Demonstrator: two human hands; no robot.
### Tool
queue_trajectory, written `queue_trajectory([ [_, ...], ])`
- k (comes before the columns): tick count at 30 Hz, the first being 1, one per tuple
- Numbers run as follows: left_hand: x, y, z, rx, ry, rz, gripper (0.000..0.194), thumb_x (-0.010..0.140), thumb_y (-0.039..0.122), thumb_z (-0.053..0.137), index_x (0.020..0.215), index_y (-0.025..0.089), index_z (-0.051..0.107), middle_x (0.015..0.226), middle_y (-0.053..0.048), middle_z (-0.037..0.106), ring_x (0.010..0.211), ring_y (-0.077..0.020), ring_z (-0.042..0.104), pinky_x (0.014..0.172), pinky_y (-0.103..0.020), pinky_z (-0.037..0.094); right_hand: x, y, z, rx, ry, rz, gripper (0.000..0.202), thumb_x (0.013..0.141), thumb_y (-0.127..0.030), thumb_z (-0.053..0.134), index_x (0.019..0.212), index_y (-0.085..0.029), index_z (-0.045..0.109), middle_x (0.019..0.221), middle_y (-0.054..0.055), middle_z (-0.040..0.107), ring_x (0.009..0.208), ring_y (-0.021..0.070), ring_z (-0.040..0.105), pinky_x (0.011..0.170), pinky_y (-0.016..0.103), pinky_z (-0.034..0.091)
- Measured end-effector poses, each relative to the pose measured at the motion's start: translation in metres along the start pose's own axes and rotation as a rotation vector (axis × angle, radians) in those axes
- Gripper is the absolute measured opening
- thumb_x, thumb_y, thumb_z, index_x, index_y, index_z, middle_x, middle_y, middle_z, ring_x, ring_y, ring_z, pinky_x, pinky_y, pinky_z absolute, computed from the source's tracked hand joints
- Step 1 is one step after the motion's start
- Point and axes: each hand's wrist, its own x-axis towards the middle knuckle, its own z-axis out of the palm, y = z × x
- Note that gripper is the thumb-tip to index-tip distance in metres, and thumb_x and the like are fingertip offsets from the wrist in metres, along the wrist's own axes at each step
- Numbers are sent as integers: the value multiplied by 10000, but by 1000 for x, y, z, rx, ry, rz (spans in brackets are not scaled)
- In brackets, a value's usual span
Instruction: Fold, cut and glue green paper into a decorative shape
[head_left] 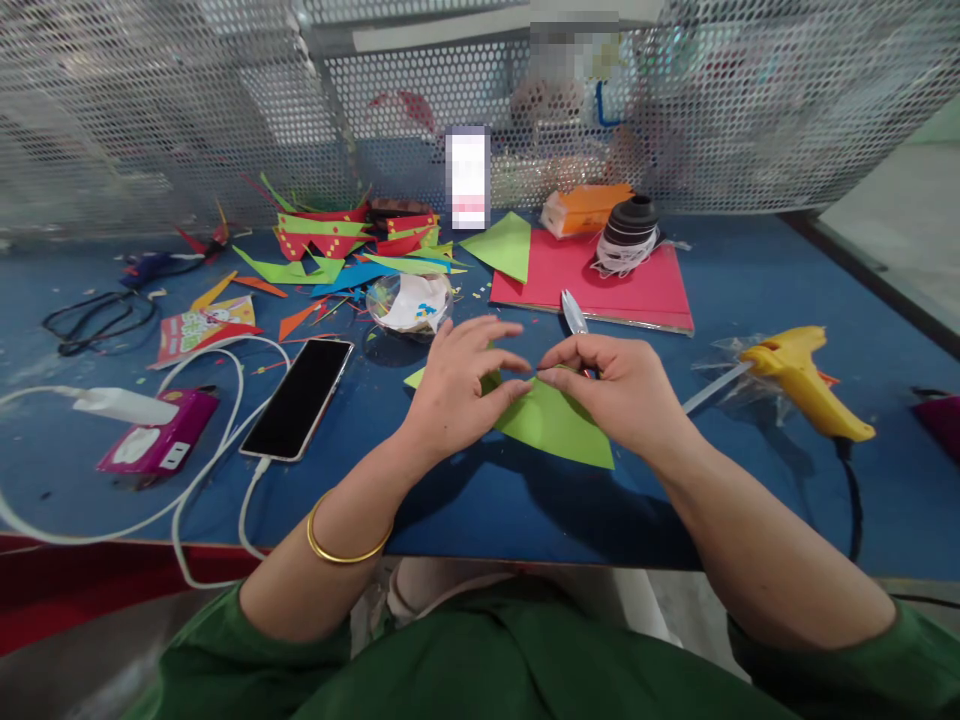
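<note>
A sheet of light green paper (559,425) is held just above the front of the blue table, in front of me. My right hand (619,385) pinches its upper edge between thumb and bent fingers. Over the paper's left part is my left hand (465,385), its fingers stretched out and apart, the thumb tip close to or touching the sheet. Part of the paper is hidden behind the left hand. Scissors (574,312) lie just beyond the right hand, partly covered by it.
Left lie a phone (298,400) on a white cable and a purple power strip (159,435). Right is a yellow glue gun (806,375). Behind are a bowl (382,310), paper crafts (322,235), red sheets (555,275), a black spool (631,222) and a perforated metal screen (420,95).
</note>
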Motion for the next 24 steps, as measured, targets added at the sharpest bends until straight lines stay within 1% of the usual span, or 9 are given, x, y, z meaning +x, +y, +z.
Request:
queue_trajectory([
  [3,1,0,-1,-35,343,-63,234,821,338,750,1016,219,700,1308,-96,652,1258,-257,562,1132,-464,354,1,1,0,98,170,46,101,765,-308,739,795,-213,754,617,-29,618,563,107,492,536,266,369],
  [5,1,0,-2,-141,552,-203,185,827,338,740,941,210,670,1115,-72,690,1083,-207,626,1011,-382,453,1,2,1,170,278,53,96,760,-306,750,798,-218,760,617,-27,623,562,110,501,536,265,384],
  [7,2,-2,0,-329,676,-401,220,804,369,758,810,210,605,854,-14,647,848,-156,622,839,-313,497,2,2,3,239,349,35,88,759,-301,754,803,-225,765,668,-15,670,598,122,544,566,270,422],
  [9,2,-4,3,-542,659,-608,342,769,448,778,715,211,538,701,24,558,695,-128,566,689,-275,476,2,3,5,289,391,15,89,759,-300,756,810,-229,770,726,-3,710,649,137,588,606,280,456],
  [12,3,-4,9,-841,427,-834,439,716,581,780,728,192,577,718,-3,604,675,-134,589,613,-268,464,1,4,9,319,432,8,104,771,-309,746,831,-231,781,769,2,735,697,150,621,645,291,483],
  [14,2,-2,12,-1018,277,-891,479,692,605,787,847,172,655,836,-49,689,735,-155,642,644,-277,496,-1,2,12,322,431,24,121,779,-320,738,844,-229,787,767,3,737,696,150,625,641,288,488],
  [16,2,1,12,-1148,206,-886,509,676,566,815,966,163,701,940,-79,733,796,-173,674,703,-290,527,-3,0,15,318,404,60,143,779,-335,735,851,-223,790,749,5,733,678,147,619,617,280,483],
  [21,2,3,11,-1193,274,-890,403,589,358,895,890,135,746,849,-81,760,720,-169,670,688,-293,540,-9,-7,21,273,243,128,212,802,-384,693,860,-198,776,693,9,698,607,130,572,546,266,437],
  [24,2,2,9,-1162,322,-882,331,595,312,873,851,142,748,796,-63,756,679,-160,657,647,-281,527,-10,-8,21,291,120,144,265,760,-409,733,899,-184,749,662,3,677,597,135,570,552,276,447],
])
